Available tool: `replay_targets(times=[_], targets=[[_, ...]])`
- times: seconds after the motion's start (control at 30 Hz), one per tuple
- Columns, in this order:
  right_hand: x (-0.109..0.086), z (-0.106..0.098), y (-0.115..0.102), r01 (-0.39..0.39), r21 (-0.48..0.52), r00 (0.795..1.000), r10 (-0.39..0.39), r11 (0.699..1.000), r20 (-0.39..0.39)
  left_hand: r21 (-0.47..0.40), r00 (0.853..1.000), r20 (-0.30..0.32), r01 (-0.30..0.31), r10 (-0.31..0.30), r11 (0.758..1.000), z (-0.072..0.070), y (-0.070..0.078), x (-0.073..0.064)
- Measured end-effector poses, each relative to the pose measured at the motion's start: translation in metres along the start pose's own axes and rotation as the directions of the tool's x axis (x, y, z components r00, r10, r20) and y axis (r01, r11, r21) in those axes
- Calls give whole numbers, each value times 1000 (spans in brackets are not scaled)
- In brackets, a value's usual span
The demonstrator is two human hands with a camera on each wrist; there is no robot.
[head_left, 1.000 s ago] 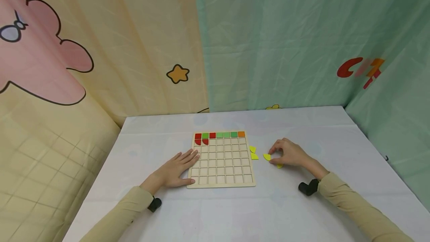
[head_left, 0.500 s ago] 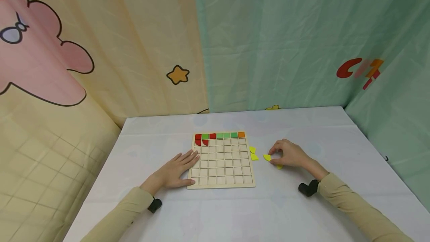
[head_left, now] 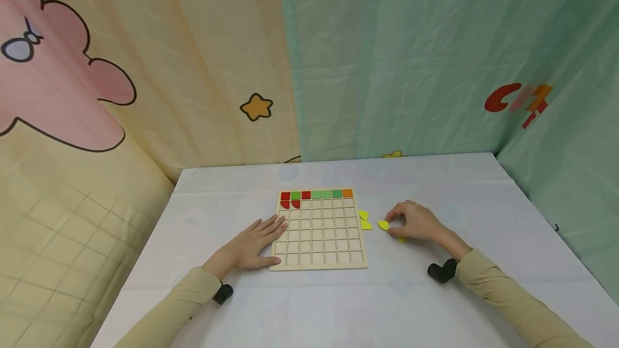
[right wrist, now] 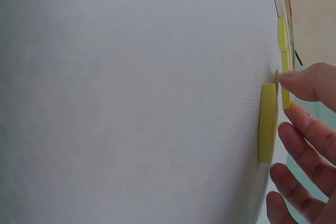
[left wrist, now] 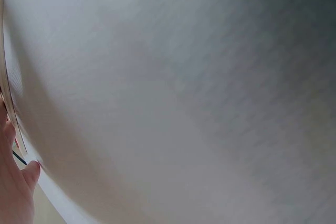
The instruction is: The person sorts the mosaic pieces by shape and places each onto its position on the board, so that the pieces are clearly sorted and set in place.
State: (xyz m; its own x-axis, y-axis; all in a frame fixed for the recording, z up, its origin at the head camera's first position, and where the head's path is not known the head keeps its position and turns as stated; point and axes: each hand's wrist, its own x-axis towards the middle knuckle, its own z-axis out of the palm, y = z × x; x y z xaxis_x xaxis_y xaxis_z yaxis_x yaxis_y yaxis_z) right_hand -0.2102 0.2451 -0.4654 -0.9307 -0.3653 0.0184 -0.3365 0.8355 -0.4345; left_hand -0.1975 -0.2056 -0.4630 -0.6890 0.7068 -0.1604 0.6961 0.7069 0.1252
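My right hand pinches a yellow quarter-circle tile between thumb and index finger, right of the wooden grid board. In the right wrist view the held tile appears edge-on at the fingertips. Partly beneath the hand lies another yellow tile; its thick edge shows large in the right wrist view. Flat and spread, my left hand rests with its fingertips and thumb on the board's left edge. The left wrist view shows only part of that hand.
Two yellow tiles, an upper one and a lower one, lie by the board's right edge. Red, green and orange squares fill the board's top row. Two red quarter-circle tiles sit at the left of the second row. Curtains stand behind the white table.
The right hand has shifted very slightly left, and the yellow tile in its fingers has tilted a little. The left hand and the board stay in place.
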Motion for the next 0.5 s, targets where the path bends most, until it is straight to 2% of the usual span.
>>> replay_targets(times=[0.23,0.5], targets=[[2,-2,-5,-8,28,1000,8,1000,-6,-3,1000,4,4,-4,1000,0,0,-1],[10,-1,-12,2,-5,1000,-3,1000,-27,-7,1000,2,0,0,1000,-1,0,0]])
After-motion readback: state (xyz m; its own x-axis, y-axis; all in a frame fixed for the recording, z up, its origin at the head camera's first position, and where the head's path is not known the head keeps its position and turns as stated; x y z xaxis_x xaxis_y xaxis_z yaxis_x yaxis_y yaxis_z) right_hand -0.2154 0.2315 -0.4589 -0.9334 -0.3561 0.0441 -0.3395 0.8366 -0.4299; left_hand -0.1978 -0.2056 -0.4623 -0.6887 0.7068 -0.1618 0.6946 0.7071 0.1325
